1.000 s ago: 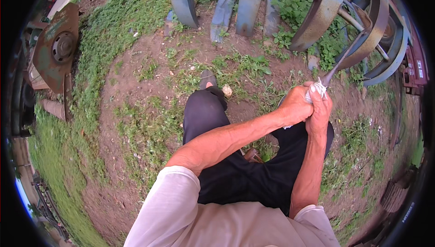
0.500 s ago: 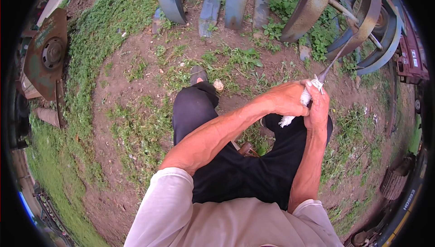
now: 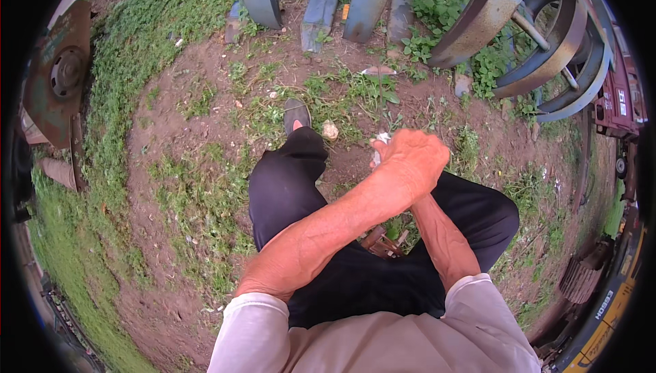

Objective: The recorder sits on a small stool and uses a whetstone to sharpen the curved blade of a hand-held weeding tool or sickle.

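My left hand [image 3: 414,157] is closed in a fist at the white cloth wrapping [image 3: 379,146] of a hand hoe's handle, in front of my knees. Behind it my right hand [image 3: 424,203] is crossed over and mostly covered, at the same handle; its fingers do not show. The hoe's thin shaft runs away from me, and its flat blade [image 3: 378,70] lies close to the soil among weeds. How far the handle reaches inside the fists is hidden.
Curved blue-grey metal blades [image 3: 372,4] on a rusty rod stand just ahead. A pale lump [image 3: 330,130] lies by my shoe [image 3: 297,114]. Rusty machinery [image 3: 61,75] stands at the left, and yellow-black machinery [image 3: 608,332] at the lower right. Beneath me is a small brown object [image 3: 383,242].
Both hands have swung left and down from the right knee with the hoe. Its shaft now points straight ahead instead of toward the far right, and the left hand covers the right.
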A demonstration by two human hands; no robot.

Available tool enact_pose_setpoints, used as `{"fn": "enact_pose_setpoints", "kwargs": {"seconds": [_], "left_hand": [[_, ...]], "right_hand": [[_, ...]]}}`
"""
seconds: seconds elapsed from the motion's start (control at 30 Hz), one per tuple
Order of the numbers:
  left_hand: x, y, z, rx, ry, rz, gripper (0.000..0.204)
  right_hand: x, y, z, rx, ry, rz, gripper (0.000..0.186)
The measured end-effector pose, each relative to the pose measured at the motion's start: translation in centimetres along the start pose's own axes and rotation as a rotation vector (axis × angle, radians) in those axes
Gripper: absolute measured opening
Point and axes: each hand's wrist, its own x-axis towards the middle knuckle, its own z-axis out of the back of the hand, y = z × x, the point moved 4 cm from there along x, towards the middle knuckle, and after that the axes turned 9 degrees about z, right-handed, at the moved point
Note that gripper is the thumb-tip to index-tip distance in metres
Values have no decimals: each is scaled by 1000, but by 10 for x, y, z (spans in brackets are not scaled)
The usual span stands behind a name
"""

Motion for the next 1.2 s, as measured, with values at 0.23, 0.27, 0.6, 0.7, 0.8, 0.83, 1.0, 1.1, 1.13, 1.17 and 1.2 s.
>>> {"fn": "enact_pose_setpoints", "kwargs": {"seconds": [0.23,0.27,0.6,0.7,0.8,0.83,1.0,1.1,1.13,1.17,1.2], "left_hand": [[-8,-27,3,-98,-328,-133,18],[-14,-20,15,-133,-281,-159,20],[-19,14,36,72,-218,-96,11],[-22,9,29,95,-142,-94,14],[-21,3,28,61,-110,-92,17],[-20,2,28,52,-110,-93,17],[-17,-5,29,69,-158,-98,14],[-12,-11,25,32,-210,-121,9],[-8,-15,24,-21,-218,-142,8],[-2,-18,23,-21,-232,-167,8],[-4,-15,21,-35,-218,-136,8]], "right_hand": [[164,74,-100,1227,-55,-294,27],[174,89,-104,1288,-96,-330,27],[233,117,-158,1346,-106,-387,28],[232,112,-165,1230,-112,-326,33],[235,95,-157,1117,-83,-235,35],[234,90,-154,1076,-49,-229,35],[224,89,-142,1004,79,-202,31],[208,66,-166,804,-42,-62,34],[205,51,-175,584,-149,43,35],[210,27,-180,539,-231,58,36],[211,37,-180,555,-224,62,36]]}}
